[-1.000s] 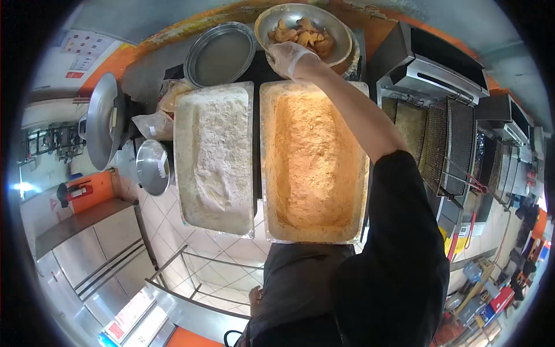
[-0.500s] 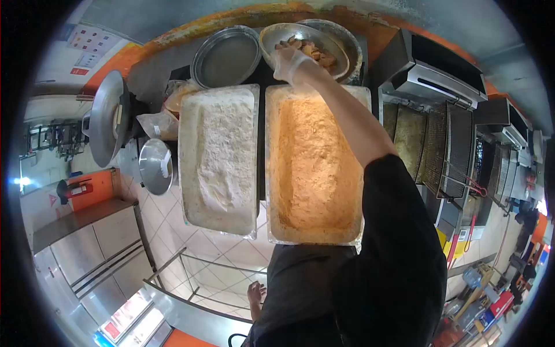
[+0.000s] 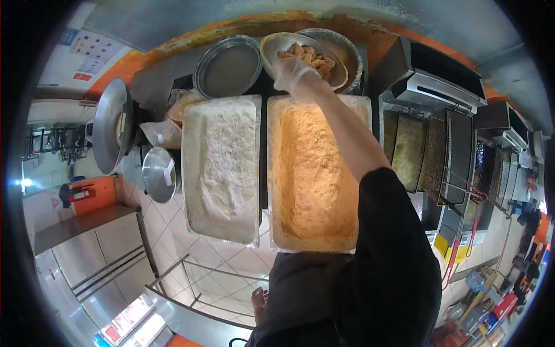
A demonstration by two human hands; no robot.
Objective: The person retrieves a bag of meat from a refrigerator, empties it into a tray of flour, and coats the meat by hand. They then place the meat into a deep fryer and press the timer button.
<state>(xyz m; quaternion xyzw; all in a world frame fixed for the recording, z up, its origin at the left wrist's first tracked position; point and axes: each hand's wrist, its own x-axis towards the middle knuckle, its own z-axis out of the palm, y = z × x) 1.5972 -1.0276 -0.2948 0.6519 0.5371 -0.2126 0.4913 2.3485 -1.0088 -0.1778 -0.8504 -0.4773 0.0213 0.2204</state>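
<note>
My right hand (image 3: 291,75), in a clear plastic glove, is closed at the near left rim of a metal bowl (image 3: 270,47). The fingertips are partly hidden by the rim and glove. Brown pieces of food (image 3: 315,58), which look like meat, lie in the bowl. Below my right forearm is a deep tray of orange seasoned flour (image 3: 318,168). To its left stands a similar tray of white flour (image 3: 228,165). My left hand (image 3: 258,302) hangs low beside my dark apron, fingers loosely bent and partly hidden, with nothing visible in it.
A round pan (image 3: 228,66) and a larger basin (image 3: 351,52) sit at the back. Fryer baskets (image 3: 457,150) are on the right. On the left are a small steel bowl (image 3: 156,179), a plastic bag (image 3: 162,134) and a large round metal pan (image 3: 110,127).
The view has tilted slightly, so the trays and bowls sit lower. My right hand stays at the food bowl, now lower at its near rim. My left hand is more hidden beside the apron.
</note>
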